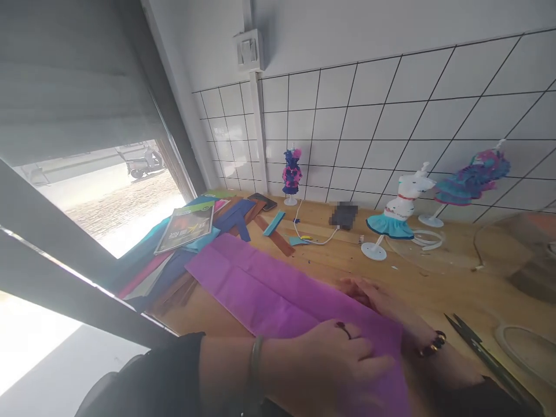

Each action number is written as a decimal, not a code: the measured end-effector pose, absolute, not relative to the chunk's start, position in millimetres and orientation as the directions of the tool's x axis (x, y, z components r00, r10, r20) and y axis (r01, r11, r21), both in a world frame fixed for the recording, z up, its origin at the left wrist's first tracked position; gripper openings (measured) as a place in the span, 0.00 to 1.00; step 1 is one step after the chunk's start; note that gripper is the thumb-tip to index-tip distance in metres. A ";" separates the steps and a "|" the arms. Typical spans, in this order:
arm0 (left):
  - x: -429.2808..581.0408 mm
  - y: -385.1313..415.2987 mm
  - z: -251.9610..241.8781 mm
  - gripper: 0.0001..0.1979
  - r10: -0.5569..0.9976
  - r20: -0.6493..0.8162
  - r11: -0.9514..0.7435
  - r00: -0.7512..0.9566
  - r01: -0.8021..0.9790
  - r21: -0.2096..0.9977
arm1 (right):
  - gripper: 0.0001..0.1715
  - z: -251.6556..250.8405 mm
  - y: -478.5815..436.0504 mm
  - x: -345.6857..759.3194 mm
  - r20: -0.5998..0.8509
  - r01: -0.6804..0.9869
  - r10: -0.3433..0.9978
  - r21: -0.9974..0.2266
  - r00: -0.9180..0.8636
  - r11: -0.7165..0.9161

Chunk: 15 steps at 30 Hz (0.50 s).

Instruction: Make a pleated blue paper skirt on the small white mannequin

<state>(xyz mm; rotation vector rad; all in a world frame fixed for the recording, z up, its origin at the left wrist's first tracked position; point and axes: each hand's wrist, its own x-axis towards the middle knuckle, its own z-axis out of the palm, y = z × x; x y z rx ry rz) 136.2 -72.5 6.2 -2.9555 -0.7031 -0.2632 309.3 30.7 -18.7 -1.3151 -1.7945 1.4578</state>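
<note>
A long purple paper sheet with fold creases lies slantwise across the wooden table. My left hand, with a dark ring and a bangle at the wrist, rests over its near end. Its fingers are curled against the sheet, and the fingertips are partly hidden. My right hand, with a beaded bracelet, lies at the sheet's far edge. Its fingers stretch out along that edge, somewhat blurred. Dark scissors lie to the right of my right wrist.
Folded coloured sheets and a booklet are piled at the left by the window. Cut strips lie behind the purple sheet. Small dress forms in ruffled dresses stand along the tiled wall. A blurred-out dark object has a white cable.
</note>
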 end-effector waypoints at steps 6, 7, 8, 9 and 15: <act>95.6 -64.6 -11.6 0.24 0.552 0.216 -0.831 0.805 0.551 0.071 | 0.29 -35.6 45.4 332.0 -0.357 0.352 0.802 -0.915 -0.478 -0.197; 83.9 -62.0 -15.7 0.23 0.573 0.232 -0.816 0.786 0.573 0.075 | 0.29 -35.7 45.3 333.5 -0.354 0.375 0.787 -0.911 -0.505 -0.170; 70.7 -59.6 -19.3 0.22 0.623 0.239 -0.777 0.745 0.624 0.080 | 0.29 -34.8 44.3 334.2 -0.347 0.390 0.773 -0.910 -0.531 -0.141; 56.2 -57.4 -22.2 0.22 0.677 0.249 -0.727 0.692 0.682 0.080 | 0.30 -33.1 42.7 334.3 -0.338 0.404 0.764 -0.908 -0.550 -0.111; -28.0 -52.3 -34.9 0.23 0.927 0.145 -0.353 0.347 0.936 0.013 | 0.25 -19.4 30.8 339.7 -0.317 0.586 0.794 -0.808 -0.519 0.060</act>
